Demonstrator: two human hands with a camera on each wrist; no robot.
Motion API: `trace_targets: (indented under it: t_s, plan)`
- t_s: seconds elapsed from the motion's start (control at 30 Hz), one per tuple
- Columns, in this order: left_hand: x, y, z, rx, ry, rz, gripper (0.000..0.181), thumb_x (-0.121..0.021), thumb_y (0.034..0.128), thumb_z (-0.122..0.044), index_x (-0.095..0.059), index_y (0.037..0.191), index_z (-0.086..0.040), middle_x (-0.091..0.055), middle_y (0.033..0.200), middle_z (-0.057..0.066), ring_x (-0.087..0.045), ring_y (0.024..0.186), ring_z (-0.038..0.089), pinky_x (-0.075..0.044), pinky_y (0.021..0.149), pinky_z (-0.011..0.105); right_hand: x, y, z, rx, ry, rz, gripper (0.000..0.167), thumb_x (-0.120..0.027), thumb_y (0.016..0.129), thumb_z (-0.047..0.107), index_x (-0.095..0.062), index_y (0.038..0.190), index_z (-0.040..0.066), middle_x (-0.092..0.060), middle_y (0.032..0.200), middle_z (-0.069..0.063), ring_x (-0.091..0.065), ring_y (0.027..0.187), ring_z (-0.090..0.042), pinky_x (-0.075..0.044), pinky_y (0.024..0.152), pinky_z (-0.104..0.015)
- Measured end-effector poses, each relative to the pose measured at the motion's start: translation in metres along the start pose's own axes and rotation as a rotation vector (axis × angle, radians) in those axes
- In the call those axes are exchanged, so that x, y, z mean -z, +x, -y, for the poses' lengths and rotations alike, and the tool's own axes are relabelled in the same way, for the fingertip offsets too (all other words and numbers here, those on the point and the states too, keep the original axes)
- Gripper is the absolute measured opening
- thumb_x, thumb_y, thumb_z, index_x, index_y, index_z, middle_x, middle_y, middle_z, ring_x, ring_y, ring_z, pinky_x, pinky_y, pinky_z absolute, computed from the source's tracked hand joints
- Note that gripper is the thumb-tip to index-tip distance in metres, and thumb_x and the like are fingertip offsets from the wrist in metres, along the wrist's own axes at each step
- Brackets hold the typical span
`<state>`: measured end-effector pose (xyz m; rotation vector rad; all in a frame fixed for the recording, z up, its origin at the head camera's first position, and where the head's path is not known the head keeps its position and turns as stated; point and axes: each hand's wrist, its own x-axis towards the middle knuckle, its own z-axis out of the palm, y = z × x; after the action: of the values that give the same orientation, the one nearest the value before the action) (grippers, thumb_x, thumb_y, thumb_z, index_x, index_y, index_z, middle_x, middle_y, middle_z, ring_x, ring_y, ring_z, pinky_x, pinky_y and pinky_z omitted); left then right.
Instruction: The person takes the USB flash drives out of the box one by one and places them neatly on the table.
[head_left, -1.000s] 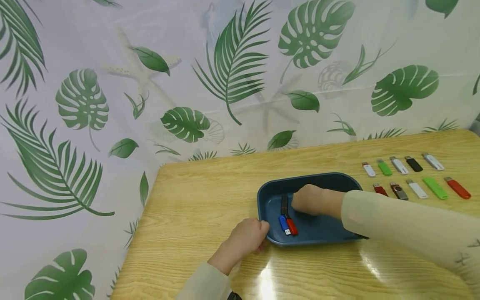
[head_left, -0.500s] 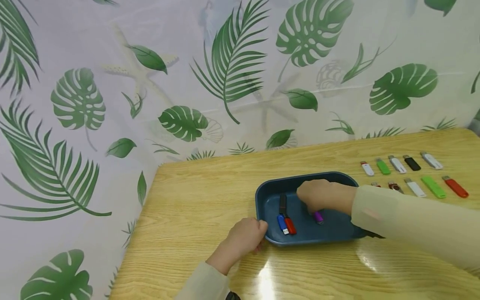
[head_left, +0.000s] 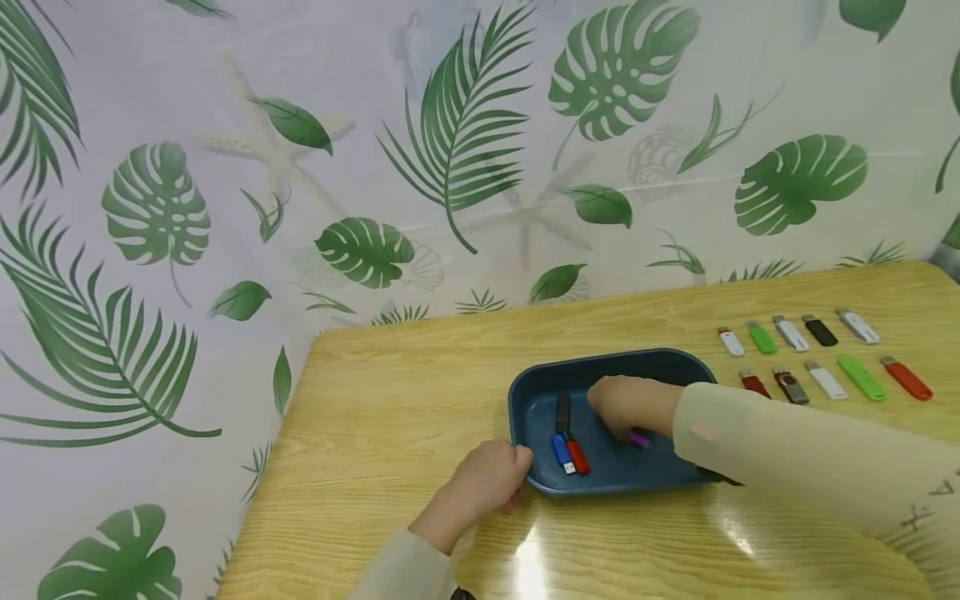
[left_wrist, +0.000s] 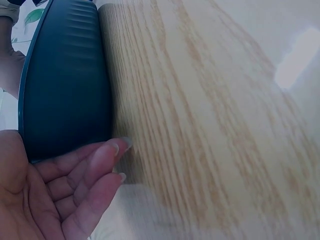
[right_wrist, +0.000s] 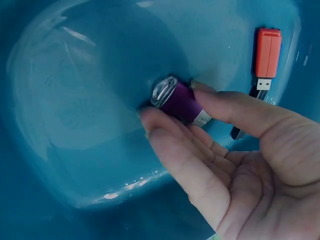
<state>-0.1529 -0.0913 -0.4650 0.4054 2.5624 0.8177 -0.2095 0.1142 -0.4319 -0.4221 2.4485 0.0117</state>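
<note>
In the head view my right hand [head_left: 632, 403] reaches down into a dark blue tray [head_left: 600, 485]. Between thumb and fingers it pinches a purple USB flash drive [right_wrist: 182, 102] with a clear end and a metal plug, plain in the right wrist view. Left of that hand, on the tray floor, lie a black flash drive [head_left: 562, 412], a blue one [head_left: 560, 450] and a red one [head_left: 578, 457]. My left hand [head_left: 491, 475] grips the tray's near left corner, thumb at the rim and fingers against the outer wall in the left wrist view.
Two rows of flash drives lie on the wooden table [head_left: 390, 400] right of the tray, among them a light green one [head_left: 862, 378] and a long red one [head_left: 906, 378]. A leaf-patterned cloth [head_left: 360, 125] hangs behind the table.
The right hand shifts slightly within the tray. The purple flash drive, hidden a second ago, shows below its fingers. The left hand keeps its place at the tray corner.
</note>
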Motion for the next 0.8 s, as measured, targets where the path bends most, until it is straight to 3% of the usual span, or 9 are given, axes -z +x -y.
trace_targets:
  t_s: [0.13,0.47,0.8]
  plan:
    - [0.001,0.0,-0.001,0.012,-0.011,-0.002,0.041,-0.035,0.0909,-0.024,-0.058,0.063,-0.005,-0.058,0.05,0.004,-0.057,0.042,0.018,-0.042,0.056,0.025,-0.001,0.001,0.001,-0.005,-0.001,-0.001,0.018,-0.066,0.076,-0.008,-0.053,0.083,0.003,-0.053,0.079,-0.01,-0.054,0.065,-0.022,-0.051,0.055,-0.031]
    - [0.002,-0.002,-0.003,0.017,-0.027,-0.001,0.042,-0.034,0.0914,-0.025,-0.058,0.064,-0.004,-0.059,0.051,0.006,-0.057,0.043,0.019,-0.043,0.055,0.026,0.002,-0.001,-0.001,0.023,-0.028,-0.059,0.021,-0.073,0.072,-0.001,-0.057,0.084,0.005,-0.054,0.078,-0.007,-0.054,0.067,-0.022,-0.05,0.056,-0.03]
    - [0.001,0.0,-0.001,0.016,-0.023,0.003,0.043,-0.034,0.0911,-0.026,-0.058,0.063,-0.004,-0.059,0.051,0.005,-0.057,0.042,0.018,-0.042,0.055,0.025,0.017,-0.017,-0.004,0.036,-0.046,-0.109,0.019,-0.072,0.073,0.003,-0.055,0.08,0.007,-0.054,0.074,-0.005,-0.052,0.063,-0.019,-0.044,0.052,-0.028]
